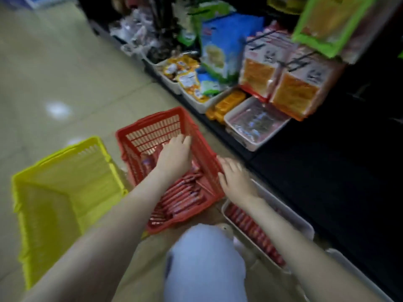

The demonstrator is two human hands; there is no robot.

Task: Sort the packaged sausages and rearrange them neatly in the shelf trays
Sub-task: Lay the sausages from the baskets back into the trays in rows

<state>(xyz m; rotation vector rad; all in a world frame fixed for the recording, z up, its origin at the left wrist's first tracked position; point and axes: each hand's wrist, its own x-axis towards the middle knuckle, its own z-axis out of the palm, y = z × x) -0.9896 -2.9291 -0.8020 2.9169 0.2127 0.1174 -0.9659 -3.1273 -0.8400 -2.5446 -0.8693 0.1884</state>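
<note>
A red plastic basket stands on the floor in front of me and holds several red sausage packs. My left hand reaches down into the basket, fingers pointing in; blur hides whether it grips a pack. My right hand hovers with fingers spread at the basket's right rim, above a white tray. A row of red sausages lies in that tray, on the floor beside the dark shelf.
A yellow basket stands to the left of the red one. White shelf trays with snack packs line the bottom shelf at upper right, with hanging orange packets above. My knee in pale cloth is at bottom centre. Tiled floor lies to the left.
</note>
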